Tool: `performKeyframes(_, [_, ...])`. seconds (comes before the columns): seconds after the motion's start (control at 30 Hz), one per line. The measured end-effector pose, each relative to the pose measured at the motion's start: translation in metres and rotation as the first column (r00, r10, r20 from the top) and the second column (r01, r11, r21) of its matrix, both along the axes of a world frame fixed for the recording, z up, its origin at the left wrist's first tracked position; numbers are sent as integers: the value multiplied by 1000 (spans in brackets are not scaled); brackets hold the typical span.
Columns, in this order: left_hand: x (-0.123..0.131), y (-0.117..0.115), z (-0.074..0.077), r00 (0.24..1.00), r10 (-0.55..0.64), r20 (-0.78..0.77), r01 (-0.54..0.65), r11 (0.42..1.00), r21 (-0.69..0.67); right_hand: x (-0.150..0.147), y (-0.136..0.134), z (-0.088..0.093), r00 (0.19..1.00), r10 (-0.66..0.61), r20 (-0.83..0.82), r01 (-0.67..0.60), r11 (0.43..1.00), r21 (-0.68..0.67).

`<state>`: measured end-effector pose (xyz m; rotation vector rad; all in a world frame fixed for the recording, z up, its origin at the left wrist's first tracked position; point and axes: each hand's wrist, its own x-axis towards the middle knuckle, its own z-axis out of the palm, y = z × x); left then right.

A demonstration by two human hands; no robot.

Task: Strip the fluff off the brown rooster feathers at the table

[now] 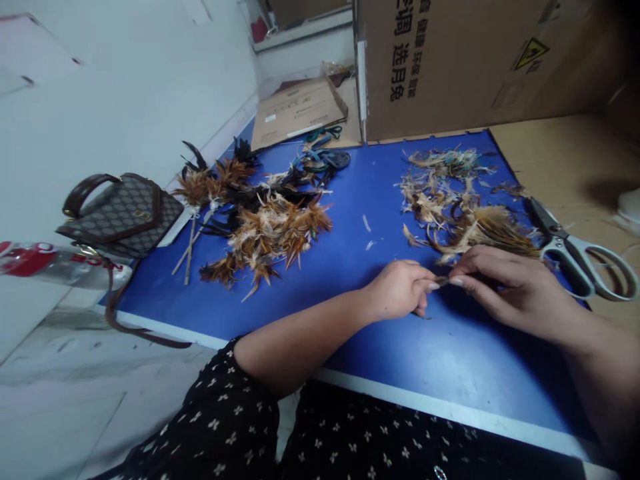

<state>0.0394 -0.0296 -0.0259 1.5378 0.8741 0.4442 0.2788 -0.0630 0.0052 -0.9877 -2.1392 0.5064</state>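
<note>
My left hand (400, 290) is closed in a pinch above the blue table (360, 333). Between its fingertips and those of my right hand (515, 290) runs a small brownish feather (441, 281), gripped from both sides. Most of the feather is hidden by the fingers, and a thin dark tip shows below my left hand. Just beyond my right hand lies a loose heap of tan and brown feathers (493, 227). Paler feather scraps (435, 193) are strewn behind that heap.
Scissors (575, 250) lie at the right edge. Bundled brown and black feathers (280, 230) cover the table's left part, near two thin sticks (190, 250). A handbag (125, 217) and a plastic bottle (65, 263) are far left. A large cardboard box (460, 67) stands behind.
</note>
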Motion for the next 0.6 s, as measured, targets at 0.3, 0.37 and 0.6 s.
performKeyframes(0.3, [4,-8,-8,957,-1,291,27,996,-84,-2,6,-15,985,-157,-77,156,987,-25])
performKeyframes(0.37, [5,-3,-8,942,100,321,-51,986,-159,-1,8,-19,981,-184,-66,183,983,-21])
performKeyframes(0.6, [13,8,-18,897,363,252,-297,917,-265,-12,4,-30,979,-46,201,18,990,139])
